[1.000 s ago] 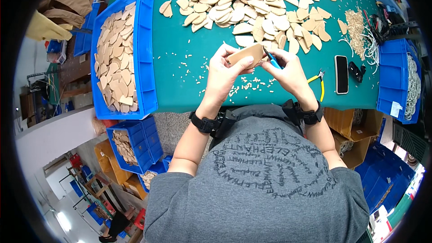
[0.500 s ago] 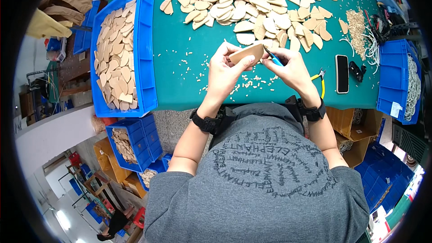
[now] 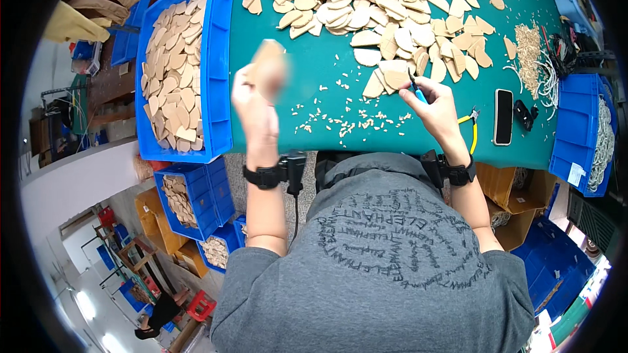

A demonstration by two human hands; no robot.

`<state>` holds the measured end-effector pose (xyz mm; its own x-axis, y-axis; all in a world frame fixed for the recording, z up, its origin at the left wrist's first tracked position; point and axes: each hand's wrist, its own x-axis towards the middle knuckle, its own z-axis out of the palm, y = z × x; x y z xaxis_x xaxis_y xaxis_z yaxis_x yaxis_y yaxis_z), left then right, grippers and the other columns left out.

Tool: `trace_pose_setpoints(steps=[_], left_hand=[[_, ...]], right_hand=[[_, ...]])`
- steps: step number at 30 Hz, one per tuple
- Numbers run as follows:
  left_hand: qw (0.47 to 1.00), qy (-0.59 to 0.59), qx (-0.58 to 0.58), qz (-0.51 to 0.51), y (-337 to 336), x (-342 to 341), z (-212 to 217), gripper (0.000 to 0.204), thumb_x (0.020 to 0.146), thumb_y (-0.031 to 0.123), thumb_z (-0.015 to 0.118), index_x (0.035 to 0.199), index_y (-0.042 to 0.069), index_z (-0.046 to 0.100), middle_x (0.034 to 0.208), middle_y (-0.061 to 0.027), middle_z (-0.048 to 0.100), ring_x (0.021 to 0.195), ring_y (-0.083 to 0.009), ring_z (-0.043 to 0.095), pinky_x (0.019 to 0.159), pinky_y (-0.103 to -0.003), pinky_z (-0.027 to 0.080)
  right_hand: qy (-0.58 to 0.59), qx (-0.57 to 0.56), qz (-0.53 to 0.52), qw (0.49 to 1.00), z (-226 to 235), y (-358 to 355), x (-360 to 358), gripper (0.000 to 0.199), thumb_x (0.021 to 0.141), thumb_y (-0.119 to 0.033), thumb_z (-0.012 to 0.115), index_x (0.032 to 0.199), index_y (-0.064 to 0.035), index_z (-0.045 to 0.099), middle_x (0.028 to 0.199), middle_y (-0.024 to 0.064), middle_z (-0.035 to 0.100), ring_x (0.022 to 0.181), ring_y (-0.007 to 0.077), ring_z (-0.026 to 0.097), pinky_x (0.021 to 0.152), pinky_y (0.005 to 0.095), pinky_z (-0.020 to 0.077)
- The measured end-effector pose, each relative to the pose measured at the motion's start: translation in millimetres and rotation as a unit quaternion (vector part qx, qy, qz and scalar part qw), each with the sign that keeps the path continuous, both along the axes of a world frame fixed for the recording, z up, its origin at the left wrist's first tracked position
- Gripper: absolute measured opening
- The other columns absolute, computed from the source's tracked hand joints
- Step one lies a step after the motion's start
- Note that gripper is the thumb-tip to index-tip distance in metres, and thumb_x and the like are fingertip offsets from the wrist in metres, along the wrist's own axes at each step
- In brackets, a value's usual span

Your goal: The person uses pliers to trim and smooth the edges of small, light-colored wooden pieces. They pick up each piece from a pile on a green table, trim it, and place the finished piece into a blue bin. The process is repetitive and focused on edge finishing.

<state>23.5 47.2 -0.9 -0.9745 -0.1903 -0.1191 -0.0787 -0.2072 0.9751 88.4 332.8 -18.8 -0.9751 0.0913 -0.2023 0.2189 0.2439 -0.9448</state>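
Far left: a big blue plastic bin (image 3: 222,59) sits on the green table (image 3: 314,72). It is full of flat tan wooden pieces (image 3: 171,75).
Under the table: smaller blue bins (image 3: 196,196) hold more tan pieces.
Left hand: the left hand (image 3: 256,108) is up in the air, near the big bin. Its fingers are closed around one blurry tan wooden piece (image 3: 269,68).
Middle of table: tiny pale wood chips (image 3: 340,121) lie scattered between the two hands.
Top: a big pile of tan wooden pieces (image 3: 386,0) is spread on the table.
Right hand: the right hand (image 3: 435,106) grips a small tool with a blue handle (image 3: 417,91), just beside the pile.
Right: yellow-handled pliers (image 3: 472,124), then a black phone (image 3: 503,116).
Far right: a blue bin with pale strings (image 3: 582,137).
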Motion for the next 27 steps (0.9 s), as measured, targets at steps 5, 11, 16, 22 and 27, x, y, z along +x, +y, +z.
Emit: trace_pose_setpoints(steps=[5,11,16,22,27], left_hand=[[0.973,-0.048,0.073,0.216,-51.7,-52.8,-46.1,0.050,0.088,0.031,0.066,0.122,0.000,0.049,0.104,-0.0067,0.058,0.097,-0.0181,0.057,0.076,-0.030,0.050],[0.824,0.190,-0.499,-0.189,94.0,-86.2,-151.6,0.038,0.076,0.028,0.073,0.106,0.006,0.066,0.107,-0.0107,0.062,0.100,-0.0275,0.057,0.090,-0.037,0.045],[0.744,0.188,-0.597,-0.234,128.5,-95.1,-154.0,0.030,0.080,0.024,0.067,0.105,0.008,0.066,0.100,-0.0095,0.060,0.097,-0.0273,0.056,0.085,-0.038,0.045],[0.900,0.026,-0.367,-0.234,103.8,-79.6,-101.2,0.023,0.083,0.023,0.066,0.097,0.004,0.066,0.084,-0.0088,0.062,0.072,-0.0231,0.060,0.067,-0.030,0.050],[0.942,-0.161,0.131,-0.265,88.2,-30.7,-46.5,0.024,0.087,0.019,0.062,0.104,0.003,0.056,0.083,-0.0090,0.062,0.065,-0.0164,0.062,0.061,-0.028,0.054]], right_hand=[[0.008,-0.005,-0.016,1.000,-11.4,12.1,5.3,0.016,0.079,-0.016,0.070,0.088,-0.0024,0.068,0.063,-0.0050,0.054,0.057,0.0023,0.042,0.052,0.0204,0.0331],[0.003,-0.003,-0.021,1.000,-11.5,16.9,6.9,0.014,0.079,-0.014,0.069,0.089,-0.0031,0.068,0.064,-0.0047,0.055,0.057,0.0019,0.042,0.051,0.0198,0.0334],[-0.005,0.003,-0.049,0.999,-10.2,25.9,14.4,0.014,0.079,-0.013,0.068,0.088,-0.0027,0.067,0.064,-0.0045,0.055,0.057,0.0019,0.043,0.051,0.0196,0.0334],[-0.008,-0.010,-0.048,0.999,-12.4,22.6,9.8,0.016,0.079,-0.014,0.069,0.089,-0.0021,0.066,0.068,-0.0020,0.059,0.060,0.0027,0.048,0.054,0.0200,0.0383],[-0.019,-0.026,-0.010,0.999,-4.3,8.1,-5.9,0.019,0.080,-0.016,0.069,0.091,-0.0012,0.067,0.076,0.0026,0.065,0.067,0.0058,0.056,0.061,0.0227,0.0455]])
